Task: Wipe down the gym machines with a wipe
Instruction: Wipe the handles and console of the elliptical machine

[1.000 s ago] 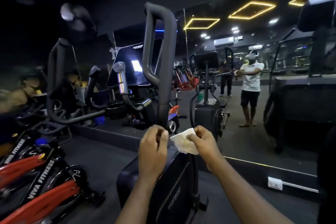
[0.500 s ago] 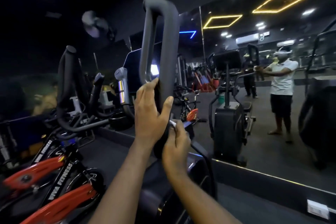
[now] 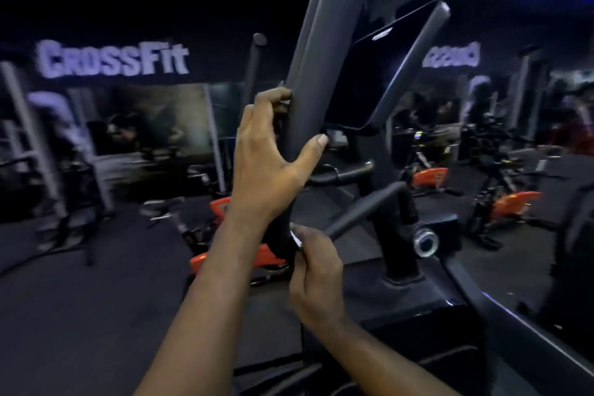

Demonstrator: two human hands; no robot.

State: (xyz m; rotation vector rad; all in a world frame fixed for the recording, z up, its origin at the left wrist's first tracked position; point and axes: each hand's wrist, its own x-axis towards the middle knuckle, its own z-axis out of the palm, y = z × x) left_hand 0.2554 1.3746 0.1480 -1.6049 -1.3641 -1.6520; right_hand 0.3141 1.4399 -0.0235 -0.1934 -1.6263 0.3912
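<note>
A thick dark grey handlebar [image 3: 316,51] of an elliptical machine rises through the middle of the view. My left hand [image 3: 270,154] grips it from the left, fingers and thumb curled round the bar. Lower down, my right hand [image 3: 316,270] holds a white wipe [image 3: 295,238] against the bottom of the same bar; only a small sliver of the wipe shows. The machine's black console screen [image 3: 376,80] sits just right of the bar.
A second handle [image 3: 363,214] and the machine's pivot post [image 3: 401,235] stand to the right. Orange-and-black spin bikes [image 3: 225,209] line the floor behind. A lit CrossFit sign [image 3: 112,58] hangs on the left wall. A mirror [image 3: 514,138] covers the right side.
The view has swung left and closer to the handlebar. My left hand moved from touching the bar to gripping it, and my right hand with the wipe stays below it.
</note>
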